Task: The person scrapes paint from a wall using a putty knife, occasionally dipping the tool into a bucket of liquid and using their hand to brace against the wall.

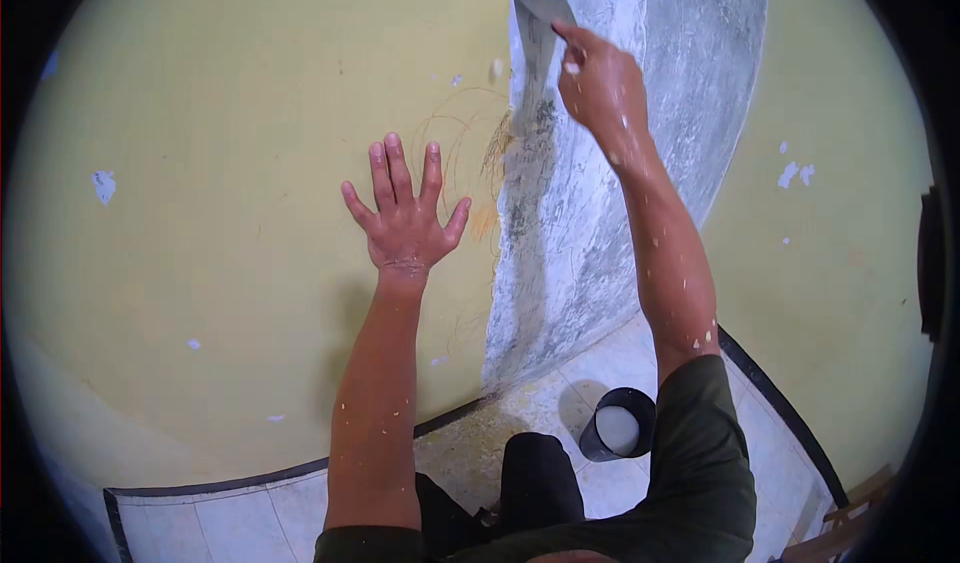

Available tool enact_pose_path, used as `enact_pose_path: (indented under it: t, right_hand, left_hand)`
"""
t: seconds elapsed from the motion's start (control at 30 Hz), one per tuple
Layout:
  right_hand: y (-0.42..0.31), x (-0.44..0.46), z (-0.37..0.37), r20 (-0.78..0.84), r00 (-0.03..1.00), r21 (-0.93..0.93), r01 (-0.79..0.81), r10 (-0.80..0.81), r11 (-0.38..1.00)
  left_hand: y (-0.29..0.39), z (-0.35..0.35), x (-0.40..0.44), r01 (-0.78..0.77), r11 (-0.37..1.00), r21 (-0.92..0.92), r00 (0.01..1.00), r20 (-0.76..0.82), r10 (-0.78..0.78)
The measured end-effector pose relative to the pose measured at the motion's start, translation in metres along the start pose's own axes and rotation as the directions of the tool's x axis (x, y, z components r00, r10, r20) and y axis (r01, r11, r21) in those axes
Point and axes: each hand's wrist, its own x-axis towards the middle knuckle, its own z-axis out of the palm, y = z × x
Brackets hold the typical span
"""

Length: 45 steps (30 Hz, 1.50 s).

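My right hand [605, 83] grips a flat metal scraper [548, 9], its blade at the torn edge of the yellow paint. Paint flecks cling to that hand and forearm. My left hand [408, 213] lies flat with fingers spread against the yellow painted wall [250, 213], left of the stripped edge. To the right of that edge, a bare grey and white patch of wall [610, 183] runs from the top down to the floor. Orange and dark scribbles [480, 178] mark the paint beside the edge. The scraper's handle is mostly hidden in my fist.
A black bucket [640, 403] holding whitish liquid stands on the tiled floor [240, 528] near my knees. Paint scraps [460, 453] litter the floor at the wall's foot. Dark skirting [780, 393] lines the wall. Wooden pieces [850, 518] lie at the lower right.
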Motion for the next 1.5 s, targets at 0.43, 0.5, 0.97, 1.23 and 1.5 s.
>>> enact_pose_path:
  t: [0.43,0.5,0.97,1.23,1.5]
  right_hand:
    - [-0.012,0.034,-0.010,-0.014,0.996,-0.096,-0.084,0.083,0.992]
    - [-0.011,0.024,-0.025,0.072,0.991,-0.069,-0.104,0.109,0.992]
    - [-0.021,0.030,-0.033,0.125,0.983,-0.125,-0.117,0.133,0.985]
    - [-0.007,0.016,-0.008,0.039,0.993,-0.086,-0.111,0.114,0.990]
    - [-0.008,0.007,-0.018,0.092,0.991,-0.059,-0.096,0.101,0.994]
  left_hand:
    - [-0.003,0.002,0.000,0.004,1.000,-0.015,1.000,0.021,-0.003]
    - [-0.002,0.000,0.000,-0.003,1.000,-0.011,1.000,0.021,0.004]
    - [-0.003,0.001,0.000,-0.009,1.000,-0.011,1.000,-0.003,0.009]
    - [-0.002,0.001,0.000,-0.003,1.000,-0.013,1.000,0.011,0.003]
    - [-0.001,0.001,-0.001,0.002,1.000,-0.013,1.000,0.019,-0.002]
